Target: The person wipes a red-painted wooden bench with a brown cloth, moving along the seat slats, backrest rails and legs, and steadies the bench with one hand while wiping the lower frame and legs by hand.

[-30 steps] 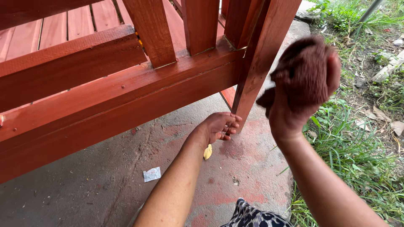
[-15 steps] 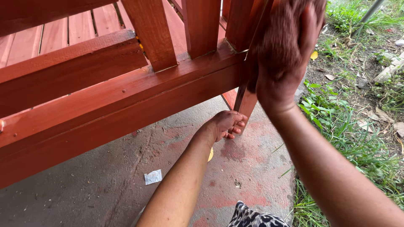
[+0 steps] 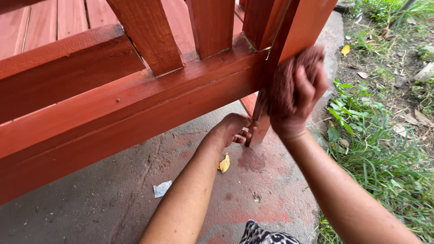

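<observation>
Two hands (image 3: pixel 296 97), stained rag (image 3: pixel 285 77), wooden leg (image 3: pixel 280 63)

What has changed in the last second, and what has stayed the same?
The right hand, holding the stained rag, moved left from beside the bench and now presses the rag against the red wooden leg. The left hand stayed at the foot of that leg, and the yellow leaf stayed put.

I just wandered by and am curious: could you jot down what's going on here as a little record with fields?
Setting: red-brown stained wooden frame standing on a concrete slab, grass alongside
Right hand: clutches a stain-soaked rag, pressed against the frame's leg
Left hand: rests at the foot of that leg, fingers curled by it
On the slab: yellow leaf, scrap of pale paper, reddish stain patches
</observation>
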